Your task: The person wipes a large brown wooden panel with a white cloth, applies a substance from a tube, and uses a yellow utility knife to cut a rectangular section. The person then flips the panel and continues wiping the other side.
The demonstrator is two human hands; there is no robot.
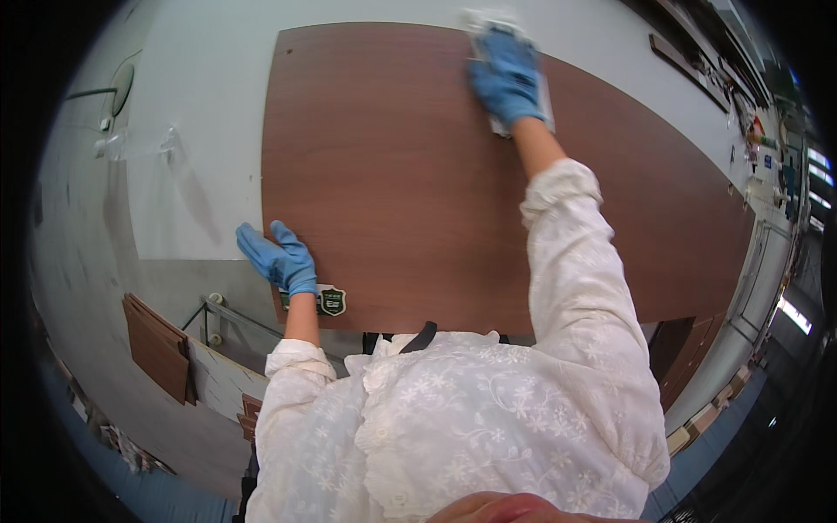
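Observation:
A large brown wood-grain panel (392, 157) lies flat in front of me. My right hand (507, 74), in a blue glove, reaches to its far edge and grips a white cloth (490, 17) against the surface. Hand and cloth are slightly blurred, and the cloth shows around the fingers and below the palm. At the panel's near left edge rests my left hand (281, 260), also gloved in blue, fingers stretched out and holding nothing. Just beside its wrist, a dark green and white shield-shaped label (332, 302) sits on the panel near its front edge.
Under the panel is a pale work surface (200, 105). Crumpled clear plastic (144, 144) lies on it at left. Several brown board pieces (157, 349) stand at lower left, near a metal frame (235, 315). A long dark strip (689, 71) lies at far right.

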